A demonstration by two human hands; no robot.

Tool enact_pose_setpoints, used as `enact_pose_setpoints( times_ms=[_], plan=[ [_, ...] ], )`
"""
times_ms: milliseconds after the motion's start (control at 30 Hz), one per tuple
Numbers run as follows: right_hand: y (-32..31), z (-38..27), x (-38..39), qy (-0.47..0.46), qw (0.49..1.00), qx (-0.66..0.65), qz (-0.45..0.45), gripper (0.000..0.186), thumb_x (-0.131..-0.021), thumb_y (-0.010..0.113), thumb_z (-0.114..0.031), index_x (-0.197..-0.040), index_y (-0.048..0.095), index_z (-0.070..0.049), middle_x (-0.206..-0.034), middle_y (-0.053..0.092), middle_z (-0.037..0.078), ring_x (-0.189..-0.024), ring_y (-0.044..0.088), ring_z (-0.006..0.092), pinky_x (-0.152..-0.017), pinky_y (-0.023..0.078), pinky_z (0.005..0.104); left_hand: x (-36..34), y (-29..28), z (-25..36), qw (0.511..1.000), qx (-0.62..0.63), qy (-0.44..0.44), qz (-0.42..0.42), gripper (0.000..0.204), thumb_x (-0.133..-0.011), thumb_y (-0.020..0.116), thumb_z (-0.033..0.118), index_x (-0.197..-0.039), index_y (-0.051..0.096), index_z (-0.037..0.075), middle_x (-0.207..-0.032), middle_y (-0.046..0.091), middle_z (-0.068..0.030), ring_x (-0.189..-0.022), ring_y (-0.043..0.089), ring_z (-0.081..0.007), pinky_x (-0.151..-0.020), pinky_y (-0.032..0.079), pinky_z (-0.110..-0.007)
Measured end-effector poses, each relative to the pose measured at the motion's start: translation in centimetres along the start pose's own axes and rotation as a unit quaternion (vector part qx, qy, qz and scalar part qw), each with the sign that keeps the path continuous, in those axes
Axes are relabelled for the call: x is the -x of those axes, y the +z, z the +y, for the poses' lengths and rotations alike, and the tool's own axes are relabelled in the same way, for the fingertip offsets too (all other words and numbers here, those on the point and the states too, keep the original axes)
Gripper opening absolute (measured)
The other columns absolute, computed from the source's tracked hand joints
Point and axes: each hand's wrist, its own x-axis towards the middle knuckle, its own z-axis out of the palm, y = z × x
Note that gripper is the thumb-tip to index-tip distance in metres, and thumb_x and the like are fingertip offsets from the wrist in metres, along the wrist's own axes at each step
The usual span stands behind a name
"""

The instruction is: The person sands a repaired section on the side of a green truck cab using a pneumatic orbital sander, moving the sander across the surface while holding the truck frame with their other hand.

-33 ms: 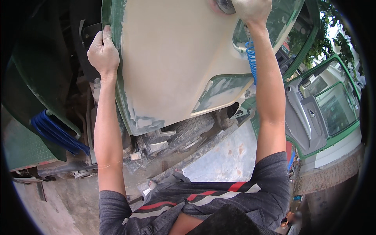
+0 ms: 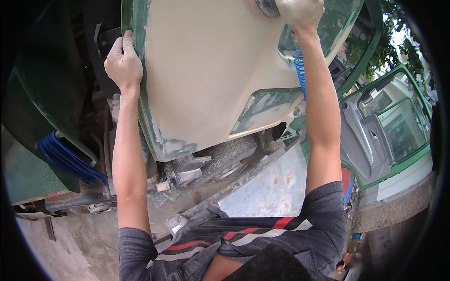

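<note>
A large vehicle body panel (image 2: 201, 70), coated in smooth beige filler with green paint along its edges, stands in front of me. My left hand (image 2: 123, 63) grips the panel's green left edge, thumb pointing up; the fingertips are hidden behind it. At the top of the picture my right hand (image 2: 302, 11) is closed over a round sander (image 2: 265, 7), whose pad lies against the beige surface. The upper part of the tool is cut off by the frame. A blue coiled air hose (image 2: 300, 70) hangs below my right wrist. Pale dust covers both hands.
An opened green door (image 2: 370, 131) with grey lining stands at right. Blue strap-like loops (image 2: 70, 157) hang at left beside dark vehicle parts. Rubble and scraps (image 2: 192, 173) lie under the panel, near a pale stained sheet (image 2: 267, 187). Foliage (image 2: 393, 37) shows at upper right.
My right hand and the sander have shifted slightly left across the panel, and the coiled hose moved with them. The left hand keeps its place.
</note>
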Motion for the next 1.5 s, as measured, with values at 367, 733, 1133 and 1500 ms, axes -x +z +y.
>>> enact_pose_setpoints(
  times_ms=[367,733,1133,1500],
  plan=[
    [-0.6,-1.4,8.5,0.014,0.999,-0.006,-0.028,0.024,-0.066,0.074,-0.019,-0.085,0.062,-0.01,-0.081,0.057,0.009,-0.069,0.064,0.03,-0.058,0.055,0.0415,1.2,-0.2,0.1,0.998,0.059,-0.001,-0.002,0.048,-0.105,0.064,0.03,-0.07,0.052,0.0,-0.057,0.038,0.0036,-0.058,0.031,-0.008,-0.053,0.028,-0.03],
    [-0.9,-1.9,8.2,0.002,0.999,-0.032,-0.027,0.025,-0.066,0.075,-0.019,-0.084,0.061,-0.008,-0.083,0.056,0.01,-0.072,0.064,0.0293,-0.06,0.056,0.0402,1.9,-0.6,-1.5,1.0,0.028,0.01,-0.003,0.048,-0.108,0.058,0.023,-0.067,0.045,0.001,-0.062,0.041,0.0068,-0.062,0.032,-0.0046,-0.055,0.029,-0.026],
    [0.4,1.0,-4.2,0.042,0.998,-0.03,0.019,0.024,-0.075,0.067,-0.025,-0.078,0.07,-0.002,-0.077,0.069,0.028,-0.074,0.069,0.047,-0.067,0.058,0.0521,1.9,-0.7,-1.6,0.999,0.044,0.01,0.012,0.05,-0.107,0.06,0.024,-0.067,0.039,0.002,-0.062,0.034,0.0061,-0.062,0.027,-0.0068,-0.053,0.025,-0.029],
    [-0.6,0.2,6.4,-0.002,0.999,-0.033,-0.028,0.024,-0.067,0.075,-0.021,-0.082,0.061,-0.007,-0.082,0.057,0.01,-0.068,0.064,0.0288,-0.056,0.056,0.0418,2.3,-0.4,-0.7,0.999,0.05,-0.007,-0.003,0.049,-0.108,0.058,0.024,-0.067,0.043,0.001,-0.062,0.039,0.0058,-0.061,0.03,-0.0063,-0.054,0.027,-0.028]
  ],
)
